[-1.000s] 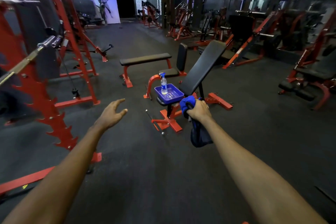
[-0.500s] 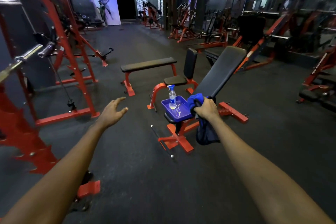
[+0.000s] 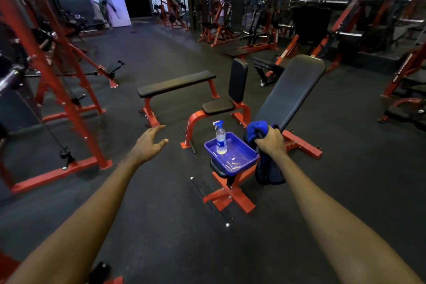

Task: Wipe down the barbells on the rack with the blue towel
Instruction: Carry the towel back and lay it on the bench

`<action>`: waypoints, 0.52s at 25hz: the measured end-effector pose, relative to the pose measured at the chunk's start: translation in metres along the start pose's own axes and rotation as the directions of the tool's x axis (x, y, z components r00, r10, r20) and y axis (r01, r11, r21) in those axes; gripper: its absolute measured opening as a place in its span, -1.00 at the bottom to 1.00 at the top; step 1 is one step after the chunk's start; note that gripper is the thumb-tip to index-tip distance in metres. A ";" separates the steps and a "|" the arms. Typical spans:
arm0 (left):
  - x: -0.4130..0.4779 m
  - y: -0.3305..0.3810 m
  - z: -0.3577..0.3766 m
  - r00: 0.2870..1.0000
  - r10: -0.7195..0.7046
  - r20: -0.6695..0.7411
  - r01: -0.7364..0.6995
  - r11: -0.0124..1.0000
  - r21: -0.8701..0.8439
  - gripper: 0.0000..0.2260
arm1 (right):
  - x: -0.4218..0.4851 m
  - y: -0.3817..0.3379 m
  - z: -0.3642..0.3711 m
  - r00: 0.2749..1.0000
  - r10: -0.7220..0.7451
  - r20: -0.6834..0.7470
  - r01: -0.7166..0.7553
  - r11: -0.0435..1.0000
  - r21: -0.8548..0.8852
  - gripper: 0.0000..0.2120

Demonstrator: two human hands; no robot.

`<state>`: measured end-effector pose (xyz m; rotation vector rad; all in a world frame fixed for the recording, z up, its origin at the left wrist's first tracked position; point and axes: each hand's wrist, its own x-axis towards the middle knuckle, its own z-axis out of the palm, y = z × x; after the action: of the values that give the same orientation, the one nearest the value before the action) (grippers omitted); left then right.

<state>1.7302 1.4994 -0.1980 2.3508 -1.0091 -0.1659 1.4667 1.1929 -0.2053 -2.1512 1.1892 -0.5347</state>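
The right hand (image 3: 270, 139) grips the blue towel (image 3: 258, 130) — bunched above the fist, dark folds hanging below — while the left hand (image 3: 149, 144) reaches out, fingers loose.

Bunched blue towel (image 3: 255, 128) held up, barbell (image 3: 9, 79) on the red rack (image 3: 57, 90)
The right hand (image 3: 270, 139) grips the blue towel at the foot of the incline bench (image 3: 292, 90), a wad bulging above the fist and the rest hanging limp below. The barbell's blurred steel end juts from the red rack, well left of that bench.
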 end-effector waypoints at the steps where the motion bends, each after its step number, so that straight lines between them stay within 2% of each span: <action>1: 0.028 -0.010 0.000 1.000 0.012 0.016 -0.012 1.000 -0.003 -0.48 | 0.018 -0.006 0.010 1.000 0.009 -0.017 -0.008 1.000 0.005 -0.61; 5: 0.128 -0.039 0.000 0.995 0.091 0.048 -0.089 0.996 -0.028 -0.49 | 0.069 -0.032 0.046 0.997 0.054 -0.061 -0.055 0.998 -0.020 -0.67; 7: 0.178 -0.054 -0.003 0.986 0.128 0.108 -0.125 0.991 -0.039 -0.48 | 0.095 -0.048 0.065 0.993 0.099 -0.058 -0.100 0.995 -0.020 -0.66; 10: 0.248 -0.066 0.000 0.970 0.194 0.149 -0.192 0.981 -0.027 -0.48 | 0.135 -0.064 0.087 0.989 0.111 -0.098 -0.110 0.994 0.017 -0.64; 13: 0.306 -0.061 0.013 0.945 0.269 0.187 -0.261 0.963 -0.064 -0.51 | 0.163 -0.093 0.101 0.982 0.149 -0.113 -0.137 0.984 0.114 -0.76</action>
<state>1.9808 1.3134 -0.2099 2.1688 -1.3927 -0.3115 1.6678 1.1234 -0.2069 -1.9504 1.3393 -0.6569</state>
